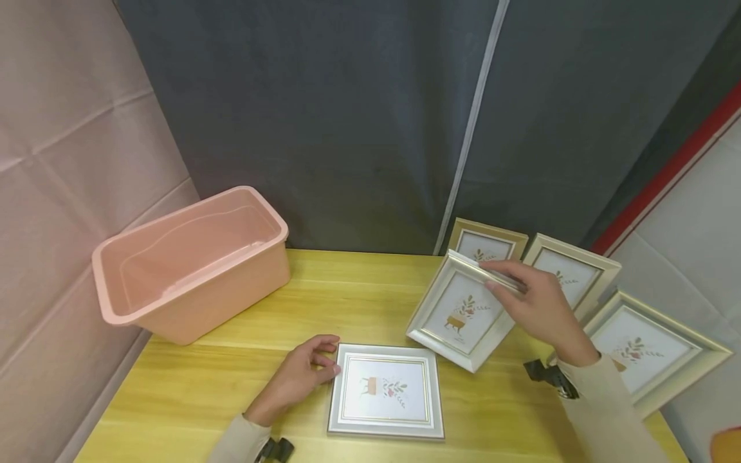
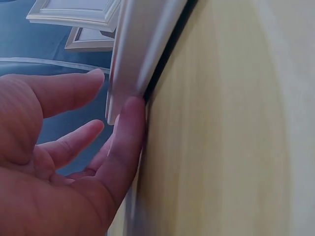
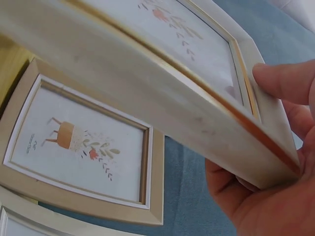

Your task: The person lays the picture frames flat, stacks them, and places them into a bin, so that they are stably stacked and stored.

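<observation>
My right hand (image 1: 535, 305) grips the top edge of a silver-white picture frame (image 1: 460, 312), which leans back in front of other frames. In the right wrist view the thumb lies over that frame's face and the fingers go behind it. A second silver picture frame (image 1: 386, 391) lies flat, face up, on the wooden table. My left hand (image 1: 298, 376) is at its left edge. Seen from the left wrist, one finger touches the frame's side near the tabletop, while the thumb (image 2: 74, 91) stands apart from it. Both pictures show a plant in a brown pot.
A pink plastic bin (image 1: 214, 286) stands at the table's back left. Behind the held frame are a tan frame (image 1: 518, 235) and a cream frame (image 1: 608, 270); a larger pale frame (image 1: 703, 350) leans at the right. A dark grey curtain (image 1: 324, 128) borders the back edge.
</observation>
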Tool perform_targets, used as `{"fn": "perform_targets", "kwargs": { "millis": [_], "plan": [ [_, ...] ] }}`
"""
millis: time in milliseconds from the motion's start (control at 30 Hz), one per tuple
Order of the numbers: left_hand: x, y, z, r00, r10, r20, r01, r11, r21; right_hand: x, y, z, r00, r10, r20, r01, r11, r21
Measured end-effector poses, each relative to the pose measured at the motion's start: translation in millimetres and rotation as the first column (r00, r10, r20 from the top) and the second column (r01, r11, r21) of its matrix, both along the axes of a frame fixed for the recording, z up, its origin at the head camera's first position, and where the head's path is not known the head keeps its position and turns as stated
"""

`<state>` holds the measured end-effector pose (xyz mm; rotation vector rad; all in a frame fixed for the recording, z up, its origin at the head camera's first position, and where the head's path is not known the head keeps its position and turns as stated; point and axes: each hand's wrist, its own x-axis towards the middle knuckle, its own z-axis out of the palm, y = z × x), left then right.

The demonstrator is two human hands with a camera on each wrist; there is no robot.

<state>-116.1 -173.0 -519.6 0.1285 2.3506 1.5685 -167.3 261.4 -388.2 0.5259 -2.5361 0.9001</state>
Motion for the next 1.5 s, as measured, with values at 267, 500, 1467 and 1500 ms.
{"fn": "perform_targets", "kwargs": {
  "millis": [267, 500, 1467, 1500],
  "plan": [
    [0.6, 1.0, 12.3, 0.998, 0.054, -0.022, -0.053, 0.999, 0.01, 11.1, -8.1, 1.7, 0.999, 0.017, -0.031, -0.021, 0.993, -0.118],
    [-0.3, 9.8, 25.9, 0.993, 0.056, -0.099, -0.052, 0.998, 0.046, 21.5, -17.6, 0.1, 0.998, 0.038, -0.04, -0.047, 0.969, -0.243],
    [-5.3, 47.8, 45.2, 0.893, -0.2, -0.402, 0.332, 0.897, 0.29, 43.6, -50.0, -24.4, 0.977, 0.197, 0.084, -0.125, 0.841, -0.526],
    [-5.7, 48.2, 44.3, 0.888, -0.207, -0.41, 0.343, 0.892, 0.293, 43.8, -51.0, -26.2, 0.975, 0.205, 0.085, -0.129, 0.836, -0.534]
  ]
}}
